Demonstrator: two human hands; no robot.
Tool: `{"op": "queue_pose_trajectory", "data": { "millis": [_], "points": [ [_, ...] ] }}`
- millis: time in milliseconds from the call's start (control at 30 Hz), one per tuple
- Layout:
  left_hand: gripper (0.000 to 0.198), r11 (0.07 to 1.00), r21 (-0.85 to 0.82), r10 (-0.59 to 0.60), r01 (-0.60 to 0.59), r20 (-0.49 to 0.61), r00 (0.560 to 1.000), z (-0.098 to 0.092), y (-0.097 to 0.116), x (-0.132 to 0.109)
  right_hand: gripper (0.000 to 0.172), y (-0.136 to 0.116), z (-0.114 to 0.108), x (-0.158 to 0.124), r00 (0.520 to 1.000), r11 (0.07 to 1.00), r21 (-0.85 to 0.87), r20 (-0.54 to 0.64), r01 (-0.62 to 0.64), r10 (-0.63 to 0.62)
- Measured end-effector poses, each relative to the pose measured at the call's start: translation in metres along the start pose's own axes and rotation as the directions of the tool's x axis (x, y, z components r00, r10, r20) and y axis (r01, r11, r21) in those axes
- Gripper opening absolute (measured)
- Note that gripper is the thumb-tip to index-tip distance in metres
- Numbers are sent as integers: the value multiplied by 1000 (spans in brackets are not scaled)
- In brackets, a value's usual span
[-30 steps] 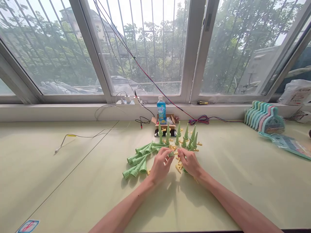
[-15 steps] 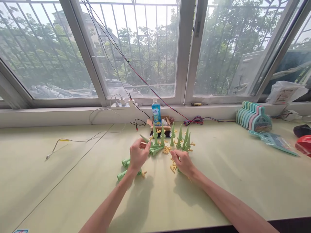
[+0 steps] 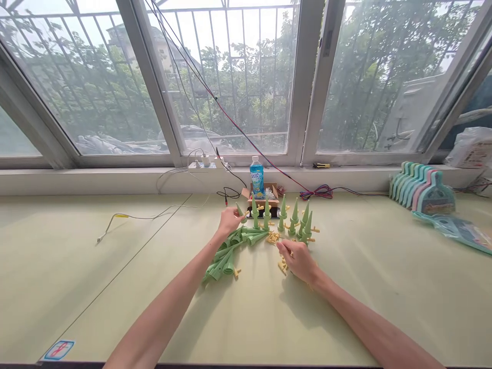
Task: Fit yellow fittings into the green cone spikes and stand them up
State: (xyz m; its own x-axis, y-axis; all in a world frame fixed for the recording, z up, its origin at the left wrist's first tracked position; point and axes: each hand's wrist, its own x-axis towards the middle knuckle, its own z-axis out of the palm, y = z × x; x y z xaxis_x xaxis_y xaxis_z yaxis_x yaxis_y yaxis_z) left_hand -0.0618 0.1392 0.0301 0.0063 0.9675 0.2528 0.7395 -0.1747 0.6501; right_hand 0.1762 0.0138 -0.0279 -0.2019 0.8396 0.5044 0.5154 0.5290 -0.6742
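My left hand (image 3: 229, 220) is closed on a pointed green plastic cone (image 3: 240, 211), held nearly upright at the left end of a row of similar cones. Several standing green cones (image 3: 266, 216) have small yellow pegs sticking out of their sides. Nearer to me, a pile of loose green cones (image 3: 221, 262) lies partly behind my left forearm. My right hand (image 3: 296, 259) is closed with fingertips pinched beside small yellow pegs (image 3: 273, 237); whatever it may hold is hidden. More yellow pegs (image 3: 283, 266) lie next to and partly under it.
Behind the cones are a dark phone (image 3: 273, 212), a small cardboard box (image 3: 269, 203) and a blue bottle (image 3: 257, 177). Cables (image 3: 317, 192) lie along the sill. Pastel paddle-shaped items (image 3: 436, 192) stand at the right, with a flat teal one (image 3: 449, 228) before them.
My left hand has moved away from me, and its cone has gone from tilted to nearly upright beside the row. My right hand stays near the yellow pegs. The view has turned slightly left.
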Motion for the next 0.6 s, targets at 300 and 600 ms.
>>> {"op": "queue_pose_trajectory", "data": {
  "millis": [300,600],
  "points": [
    [9,999,35,14,-16,70,997,18,-3,7,44,0,0,-2,1000,1000,-23,23,2,-2],
    [12,999,21,29,-31,71,997,24,-7,5,43,1,0,-2,1000,1000,-6,27,2,-2]
  ]
}}
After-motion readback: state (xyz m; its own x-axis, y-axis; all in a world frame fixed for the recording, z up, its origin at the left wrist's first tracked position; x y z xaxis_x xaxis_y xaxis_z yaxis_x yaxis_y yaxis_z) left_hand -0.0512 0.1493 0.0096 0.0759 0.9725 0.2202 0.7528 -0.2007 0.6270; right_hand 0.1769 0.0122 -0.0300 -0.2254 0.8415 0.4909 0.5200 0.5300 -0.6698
